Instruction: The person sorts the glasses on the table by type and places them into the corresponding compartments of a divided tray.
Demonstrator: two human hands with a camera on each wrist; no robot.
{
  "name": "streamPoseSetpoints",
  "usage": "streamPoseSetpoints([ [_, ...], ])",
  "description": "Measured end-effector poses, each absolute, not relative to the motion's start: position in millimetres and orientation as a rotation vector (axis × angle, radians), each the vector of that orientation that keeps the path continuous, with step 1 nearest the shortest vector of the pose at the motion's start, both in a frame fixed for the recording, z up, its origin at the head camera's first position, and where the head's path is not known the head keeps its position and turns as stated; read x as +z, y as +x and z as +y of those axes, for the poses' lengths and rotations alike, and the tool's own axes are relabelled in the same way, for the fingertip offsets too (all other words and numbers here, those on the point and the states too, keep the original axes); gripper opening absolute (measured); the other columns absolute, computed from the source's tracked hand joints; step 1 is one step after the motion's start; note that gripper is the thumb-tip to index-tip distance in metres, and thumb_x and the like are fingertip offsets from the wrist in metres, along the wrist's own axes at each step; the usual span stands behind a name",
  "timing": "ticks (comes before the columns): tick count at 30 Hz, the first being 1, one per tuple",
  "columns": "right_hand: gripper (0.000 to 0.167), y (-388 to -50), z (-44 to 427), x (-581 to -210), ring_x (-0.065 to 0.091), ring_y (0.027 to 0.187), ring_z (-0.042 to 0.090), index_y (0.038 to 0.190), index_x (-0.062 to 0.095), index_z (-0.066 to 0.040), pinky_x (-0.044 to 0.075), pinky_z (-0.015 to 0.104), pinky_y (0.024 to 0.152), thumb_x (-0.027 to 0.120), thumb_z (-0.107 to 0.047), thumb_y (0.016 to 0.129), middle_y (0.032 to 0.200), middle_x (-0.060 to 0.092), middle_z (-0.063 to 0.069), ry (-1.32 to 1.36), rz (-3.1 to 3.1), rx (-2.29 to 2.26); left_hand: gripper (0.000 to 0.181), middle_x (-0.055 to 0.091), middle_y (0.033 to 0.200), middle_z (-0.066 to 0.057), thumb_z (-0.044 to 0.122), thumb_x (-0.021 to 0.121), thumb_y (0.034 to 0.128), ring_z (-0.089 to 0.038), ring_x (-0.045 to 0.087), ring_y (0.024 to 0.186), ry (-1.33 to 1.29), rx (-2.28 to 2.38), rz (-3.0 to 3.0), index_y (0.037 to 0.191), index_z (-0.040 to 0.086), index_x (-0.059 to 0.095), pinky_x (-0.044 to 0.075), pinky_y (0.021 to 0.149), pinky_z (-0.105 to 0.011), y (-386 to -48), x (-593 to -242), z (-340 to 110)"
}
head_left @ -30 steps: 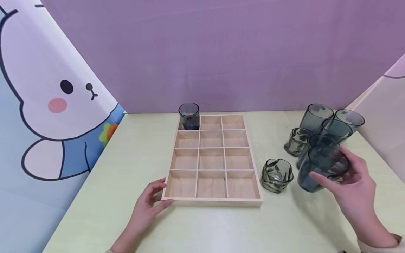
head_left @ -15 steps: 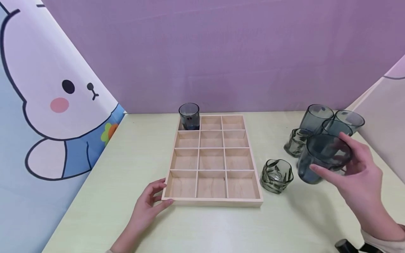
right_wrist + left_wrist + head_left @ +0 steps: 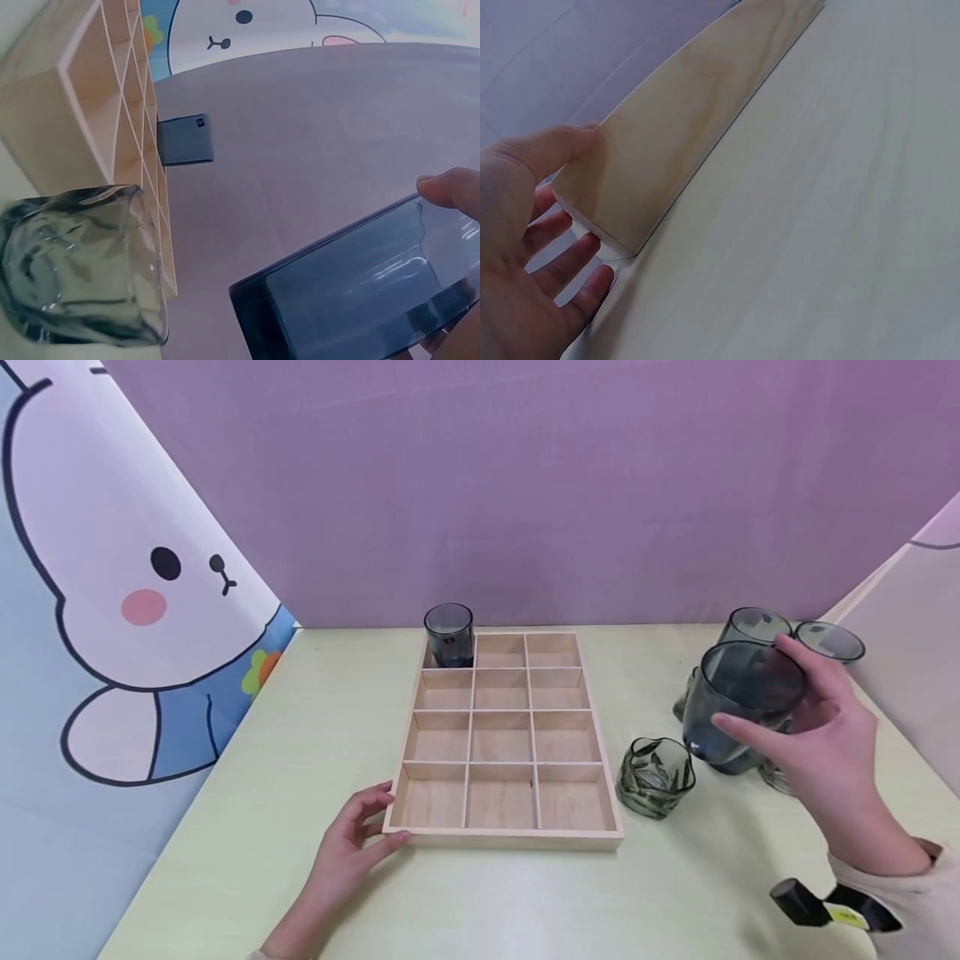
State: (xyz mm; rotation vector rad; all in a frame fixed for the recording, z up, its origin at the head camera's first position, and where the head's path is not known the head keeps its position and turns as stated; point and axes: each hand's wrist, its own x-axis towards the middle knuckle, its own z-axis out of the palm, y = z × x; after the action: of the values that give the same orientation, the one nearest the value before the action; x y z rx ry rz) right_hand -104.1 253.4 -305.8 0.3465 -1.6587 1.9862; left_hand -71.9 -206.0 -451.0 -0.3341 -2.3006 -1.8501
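Observation:
A dark blue-grey drinking glass (image 3: 738, 702) is held near its rim by my right hand (image 3: 836, 768), thumb on the near side. In the right wrist view the same glass (image 3: 352, 281) appears tilted, its base toward the lower left. My left hand (image 3: 348, 843) grips the front left corner of a divided wooden tray (image 3: 502, 842). The left wrist view shows the thumb on the tray's front wall (image 3: 660, 127) and the fingers along its side. Another dark glass (image 3: 451, 642) stands upright in the tray's back left compartment.
Between the tray and my right hand stands a short, wavy greenish glass (image 3: 656, 781). Behind the held glass are more tall glasses (image 3: 831, 642), partly hidden. A purple backdrop (image 3: 525, 493) closes off the far edge of the pale table (image 3: 525, 910).
My right hand has lifted the held glass away from the other glasses, up and slightly left. The left hand and the tray stay where they were.

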Motion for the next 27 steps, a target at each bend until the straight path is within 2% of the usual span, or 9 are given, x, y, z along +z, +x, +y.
streamPoseSetpoints([
  [4, 0.093, -113, 248, -303, 0.054, 0.113, 0.014, 0.14, 0.053, 0.0, 0.048, 0.014, 0.09, 0.06, 0.044, 0.058, 0.134, 0.042, 0.009, 0.329, -1.664, 1.999, 0.047, 0.05, 0.139, -0.022, -0.011, 0.078, 0.0769, -0.009, 0.059, 0.115, -0.327, -1.846, -2.306, 0.117, -0.006, 0.056, 0.055, 0.082, -0.024, -73, -450, -206],
  [10, 0.09, -127, 238, -300, 0.056, 0.106, 0.015, 0.14, 0.054, -0.002, 0.052, 0.014, 0.082, 0.064, 0.04, 0.061, 0.126, 0.047, 0.01, 0.372, -1.696, 1.995, 0.046, 0.051, 0.139, -0.022, -0.009, 0.079, 0.0774, -0.008, 0.058, 0.116, -0.302, -1.856, -2.315, 0.118, -0.004, 0.057, 0.055, 0.083, -0.024, -72, -449, -206],
  [16, 0.088, -142, 226, -298, 0.059, 0.101, 0.015, 0.143, 0.051, -0.004, 0.053, 0.014, 0.076, 0.07, 0.033, 0.065, 0.126, 0.05, 0.009, 0.368, -1.735, 2.026, 0.046, 0.051, 0.14, -0.022, -0.01, 0.078, 0.0774, -0.008, 0.058, 0.116, -0.317, -1.86, -2.31, 0.118, -0.004, 0.056, 0.055, 0.082, -0.024, -72, -447, -207],
  [21, 0.087, -156, 212, -298, 0.057, 0.105, 0.014, 0.145, 0.048, -0.005, 0.05, 0.012, 0.074, 0.074, 0.027, 0.068, 0.125, 0.05, 0.006, 0.319, -1.792, 2.001, 0.047, 0.051, 0.139, -0.022, -0.01, 0.078, 0.0775, -0.007, 0.059, 0.115, -0.322, -1.857, -2.314, 0.118, -0.004, 0.056, 0.055, 0.082, -0.023, -72, -445, -207],
  [27, 0.085, -173, 196, -298, 0.052, 0.113, 0.014, 0.148, 0.045, -0.008, 0.043, 0.017, 0.082, 0.078, 0.017, 0.073, 0.126, 0.051, 0.001, 0.261, -1.904, 1.939, 0.046, 0.051, 0.139, -0.021, -0.01, 0.079, 0.0773, -0.006, 0.058, 0.115, -0.318, -1.849, -2.318, 0.117, -0.003, 0.057, 0.055, 0.081, -0.023, -73, -446, -207],
])
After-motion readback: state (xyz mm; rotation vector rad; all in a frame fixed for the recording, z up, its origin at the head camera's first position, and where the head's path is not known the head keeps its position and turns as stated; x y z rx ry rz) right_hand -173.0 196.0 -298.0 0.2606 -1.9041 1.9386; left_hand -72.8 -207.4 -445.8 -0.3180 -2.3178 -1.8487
